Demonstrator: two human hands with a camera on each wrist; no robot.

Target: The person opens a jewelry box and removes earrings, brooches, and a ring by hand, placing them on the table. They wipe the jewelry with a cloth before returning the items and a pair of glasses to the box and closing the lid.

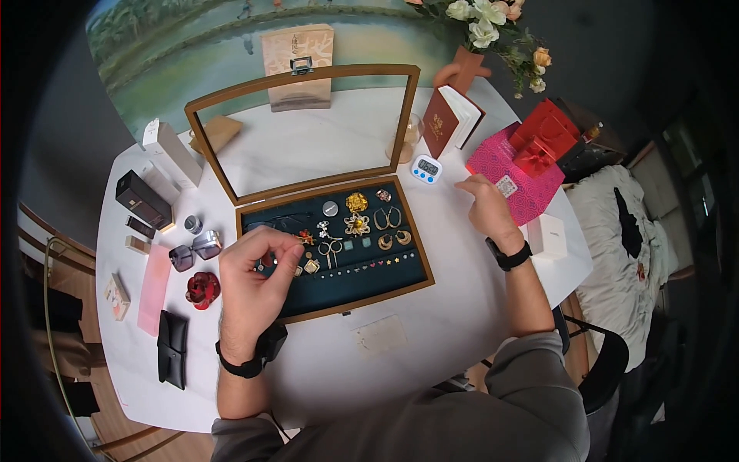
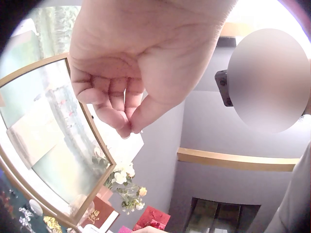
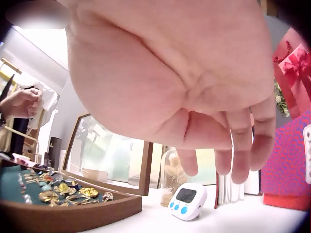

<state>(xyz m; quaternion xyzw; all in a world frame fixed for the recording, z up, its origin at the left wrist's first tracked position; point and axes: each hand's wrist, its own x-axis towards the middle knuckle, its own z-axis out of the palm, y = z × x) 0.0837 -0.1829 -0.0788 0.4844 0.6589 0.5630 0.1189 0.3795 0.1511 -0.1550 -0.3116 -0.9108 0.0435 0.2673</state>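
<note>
Over the left part of a wooden jewelry case (image 1: 356, 305), the left hand (image 1: 258, 273) is raised with thumb and forefinger tips together. In the left wrist view the same hand (image 2: 141, 63) has its other fingers curled; whether something tiny lies between the tips, I cannot tell. Earrings, brooches such as a gold flower (image 1: 357, 224), and a row of small studs lie on dark green lining; the glass lid (image 1: 405, 115) stands up. The right hand (image 1: 493, 209) hovers beside a white timer (image 1: 426, 169), its fingers loosely bent and empty in the right wrist view (image 3: 194, 87).
Boxes (image 1: 171, 154), sunglasses (image 1: 194, 251), a red flower (image 1: 202, 290) and a black case (image 1: 172, 349) stand or lie at left. A red book (image 1: 443, 123), pink bag (image 1: 531, 185), white box (image 1: 547, 236) and flower vase (image 1: 462, 69) are at right.
</note>
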